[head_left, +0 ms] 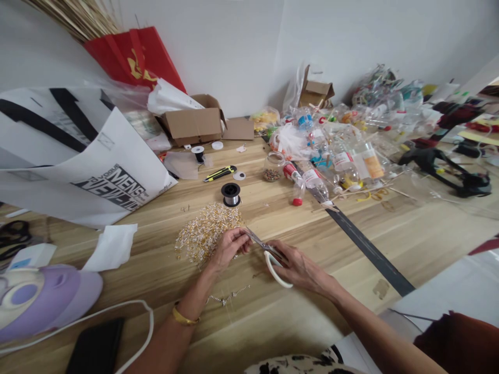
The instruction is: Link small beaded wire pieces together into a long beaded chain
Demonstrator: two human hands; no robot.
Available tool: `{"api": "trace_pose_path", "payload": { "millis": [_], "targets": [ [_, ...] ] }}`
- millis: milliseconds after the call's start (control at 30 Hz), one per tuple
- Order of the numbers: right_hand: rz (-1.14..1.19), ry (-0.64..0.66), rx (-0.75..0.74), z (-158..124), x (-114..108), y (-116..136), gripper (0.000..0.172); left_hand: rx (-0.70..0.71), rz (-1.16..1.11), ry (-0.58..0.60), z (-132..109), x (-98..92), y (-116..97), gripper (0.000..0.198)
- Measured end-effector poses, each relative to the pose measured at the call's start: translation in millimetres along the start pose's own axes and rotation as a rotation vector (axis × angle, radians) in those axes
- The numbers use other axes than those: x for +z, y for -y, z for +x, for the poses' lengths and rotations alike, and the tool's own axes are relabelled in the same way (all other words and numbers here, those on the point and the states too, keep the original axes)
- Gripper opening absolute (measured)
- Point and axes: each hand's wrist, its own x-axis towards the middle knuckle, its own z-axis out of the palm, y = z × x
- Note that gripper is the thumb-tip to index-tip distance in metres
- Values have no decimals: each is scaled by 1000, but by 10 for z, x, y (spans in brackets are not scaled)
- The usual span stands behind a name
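Observation:
My right hand (298,266) is closed around white-handled scissors (270,254), whose blades point left toward my left hand. My left hand (230,246) pinches something small at the edge of a tangled pile of gold and clear beadwork (205,232) on the wooden table (409,234). The scissor tips meet my left fingers. A short beaded strand (228,297) lies on the table just below my left wrist, which wears a gold bangle.
A spool of silver wire (231,194), a yellow-black utility knife (219,173) and a jar of beads (272,167) lie beyond the pile. A white shopping bag (89,161) and cardboard box (193,123) stand left; plastic bottles (331,156) clutter the right. A lilac cap (42,296) sits near left.

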Motion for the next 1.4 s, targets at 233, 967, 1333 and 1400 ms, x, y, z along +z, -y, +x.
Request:
{"api": "trace_pose_path", "payload": {
  "millis": [233,967,1333,1400],
  "targets": [
    [-21,-16,-9,2,15,4,33,28,9,30,-1,-4,-9,25],
    [-11,-21,26,-85,71,11,20,27,78,45,13,12,9,26],
    [102,-40,109,-123,-19,-122,33,36,44,10,6,9,13,30],
    [127,-31,115,-126,-28,-157,35,25,31,9,7,7,21,32]
  ]
}}
